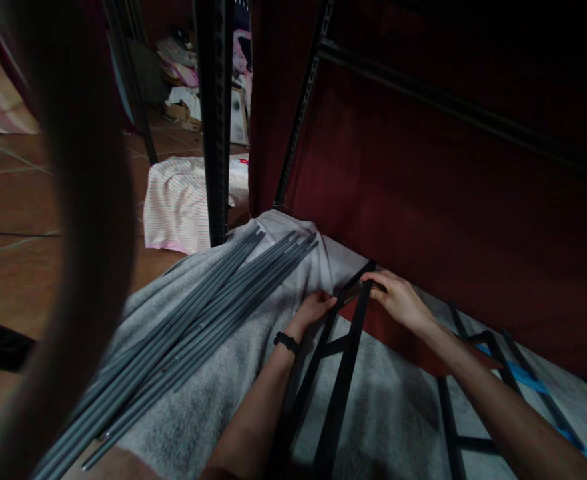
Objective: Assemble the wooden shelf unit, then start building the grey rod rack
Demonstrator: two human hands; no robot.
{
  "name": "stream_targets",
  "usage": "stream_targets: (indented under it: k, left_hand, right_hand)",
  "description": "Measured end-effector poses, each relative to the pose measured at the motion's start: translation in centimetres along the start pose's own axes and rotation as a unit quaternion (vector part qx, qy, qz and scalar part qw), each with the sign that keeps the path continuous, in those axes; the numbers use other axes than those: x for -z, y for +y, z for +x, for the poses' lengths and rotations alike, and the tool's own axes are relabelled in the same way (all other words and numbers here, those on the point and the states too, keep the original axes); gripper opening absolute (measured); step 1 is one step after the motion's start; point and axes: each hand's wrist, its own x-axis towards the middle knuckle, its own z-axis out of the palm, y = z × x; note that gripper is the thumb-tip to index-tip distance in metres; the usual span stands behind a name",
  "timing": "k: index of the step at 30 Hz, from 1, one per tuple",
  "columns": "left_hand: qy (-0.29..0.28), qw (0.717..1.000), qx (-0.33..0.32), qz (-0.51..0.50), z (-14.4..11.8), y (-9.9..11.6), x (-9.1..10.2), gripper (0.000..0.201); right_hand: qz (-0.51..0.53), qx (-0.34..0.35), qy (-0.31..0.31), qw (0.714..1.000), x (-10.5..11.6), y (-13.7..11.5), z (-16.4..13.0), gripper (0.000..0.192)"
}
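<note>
My left hand [314, 309], with a black band on its wrist, grips the top end of the left bar of a black metal frame [340, 383] lying on a grey towel [233, 373]. On the top end of the frame's right bar rests my right hand [400, 300], its fingers curled over it. The frame's two long bars are joined by a short crosspiece. A bundle of several grey rods [188, 340] lies on the towel to the left of my left hand.
A dark red fabric panel [423, 187] with black metal rails stands just behind the hands. A black post [216, 120] rises at the towel's far edge. Striped cloth [178, 200] lies on the brown tiled floor [13, 220]. More black frame pieces and a blue strip [518, 373] lie at right.
</note>
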Motion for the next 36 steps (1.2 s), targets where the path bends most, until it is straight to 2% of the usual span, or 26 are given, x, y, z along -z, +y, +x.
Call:
stream_targets:
  k: [4, 10, 17, 19, 22, 26, 31, 36]
  left_hand:
    - [0.026, 0.998, 0.014, 0.049, 0.2, -0.3, -0.2, 0.021]
    - [-0.016, 0.999, -0.007, -0.039, 0.4, -0.8, -0.4, 0.007]
    - [-0.052, 0.995, -0.008, -0.082, 0.4, -0.6, 0.0, 0.005]
    - [-0.044, 0.996, 0.013, -0.073, 0.4, -0.6, 0.0, 0.013]
    - [-0.015, 0.999, 0.033, -0.006, 0.4, -0.7, -0.1, 0.020]
    - [-0.007, 1.000, 0.017, 0.026, 0.7, -1.0, -0.2, 0.015]
    - [-0.010, 0.999, -0.034, -0.013, 0.8, -1.2, -0.7, 0.011]
    - [-0.037, 0.995, -0.069, -0.065, 0.8, -0.8, -1.0, 0.011]
  right_hand:
    - [0.000, 0.007, -0.007, 1.000, 0.1, -0.5, 0.1, 0.025]
    - [0.001, -0.002, -0.006, 1.000, 0.2, -0.8, 0.1, 0.026]
    - [-0.002, -0.005, 0.001, 1.000, 0.4, -0.3, -0.1, 0.025]
    - [-0.002, -0.002, 0.002, 1.000, 0.5, -0.2, -0.2, 0.025]
    - [-0.004, -0.002, 0.000, 1.000, 0.4, -0.4, -0.2, 0.025]
    - [-0.010, 0.003, -0.012, 1.000, 0.2, -0.6, 0.0, 0.025]
    - [-0.004, 0.005, -0.011, 1.000, 0.3, -0.2, 0.2, 0.026]
    - [0.004, 0.003, -0.010, 1.000, 0.5, 0.1, 0.0, 0.026]
